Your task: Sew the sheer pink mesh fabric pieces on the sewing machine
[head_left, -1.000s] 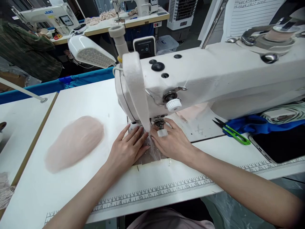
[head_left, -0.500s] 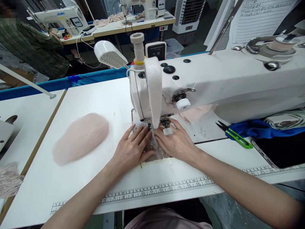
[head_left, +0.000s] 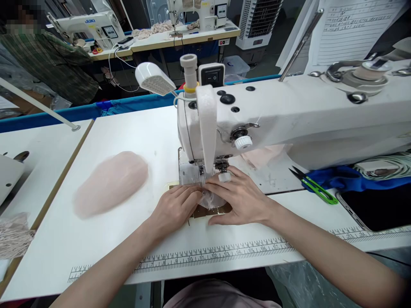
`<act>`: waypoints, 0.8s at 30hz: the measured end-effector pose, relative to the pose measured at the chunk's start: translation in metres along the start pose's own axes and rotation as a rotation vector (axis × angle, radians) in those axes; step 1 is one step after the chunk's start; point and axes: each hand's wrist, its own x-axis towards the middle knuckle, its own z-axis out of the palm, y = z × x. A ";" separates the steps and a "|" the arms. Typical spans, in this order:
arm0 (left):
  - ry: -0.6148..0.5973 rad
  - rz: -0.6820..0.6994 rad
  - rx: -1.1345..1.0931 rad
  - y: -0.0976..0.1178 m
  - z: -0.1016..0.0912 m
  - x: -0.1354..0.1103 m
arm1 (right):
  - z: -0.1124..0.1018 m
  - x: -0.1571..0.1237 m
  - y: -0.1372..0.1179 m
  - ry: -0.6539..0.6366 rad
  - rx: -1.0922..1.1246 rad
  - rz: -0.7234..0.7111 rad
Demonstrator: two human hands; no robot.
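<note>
My left hand (head_left: 175,207) and my right hand (head_left: 240,199) meet in front of the needle of a white sewing machine (head_left: 289,115). Between their fingertips they pinch a small piece of thin sheer fabric (head_left: 210,200), bunched up over the brass-coloured plate (head_left: 221,208) under the presser foot. My left fingers are curled in on the piece. My right fingers press on its right side, with the thumb stretched along the table (head_left: 122,252).
A pale pink fabric pile (head_left: 111,183) lies at the left on the table. Green thread snips (head_left: 316,188) and blue cloth (head_left: 346,177) sit at the right under the machine arm. A lamp (head_left: 154,79) stands behind. Another person (head_left: 48,60) sits at a far workstation.
Both hands have drawn back from the needle toward me. The flat fingers have curled and gathered the sheer piece, baring the brass plate. The view has shifted slightly.
</note>
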 end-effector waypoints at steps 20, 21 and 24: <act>-0.017 0.094 0.236 0.002 0.007 -0.002 | 0.006 -0.001 -0.003 0.103 -0.070 -0.094; -0.017 0.092 0.235 0.002 0.007 -0.002 | 0.006 -0.001 -0.003 0.105 -0.069 -0.094; -0.026 0.088 0.243 0.001 0.007 -0.002 | 0.006 0.000 -0.004 0.112 -0.074 -0.091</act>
